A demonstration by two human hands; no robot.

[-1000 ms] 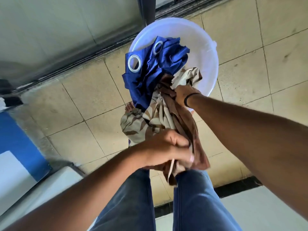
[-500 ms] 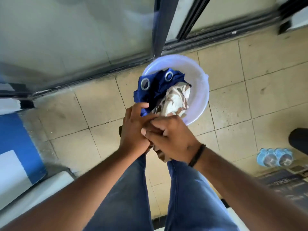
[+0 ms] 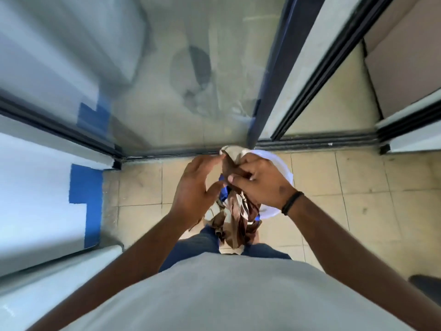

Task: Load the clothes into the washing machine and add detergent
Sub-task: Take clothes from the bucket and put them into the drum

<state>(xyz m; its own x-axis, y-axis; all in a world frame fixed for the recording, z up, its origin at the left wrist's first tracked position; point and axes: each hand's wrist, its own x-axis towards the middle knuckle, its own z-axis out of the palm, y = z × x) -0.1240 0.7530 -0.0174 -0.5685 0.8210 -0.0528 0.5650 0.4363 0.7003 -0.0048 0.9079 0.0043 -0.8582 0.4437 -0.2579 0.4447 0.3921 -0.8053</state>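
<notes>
My right hand (image 3: 259, 180) grips the top of a brown and cream patterned cloth (image 3: 235, 223), which hangs down in front of my legs. My left hand (image 3: 194, 187) is beside the cloth with its fingers spread and relaxed, fingertips near the cloth's upper edge. Behind my hands the white plastic basin (image 3: 276, 163) stands on the tiled floor, mostly hidden. A sliver of the blue curtain (image 3: 223, 195) shows between my hands. No detergent is in view.
A glass sliding door (image 3: 186, 80) with a dark frame runs along the floor just beyond the basin. A white and blue surface (image 3: 43, 194) lies at the left, and a white ledge sits below it. Beige floor tiles stretch to the right.
The patterned cloth has come up out of the basin, held high by my right hand. My left hand has let go and opened. The view has tilted up toward the glass door.
</notes>
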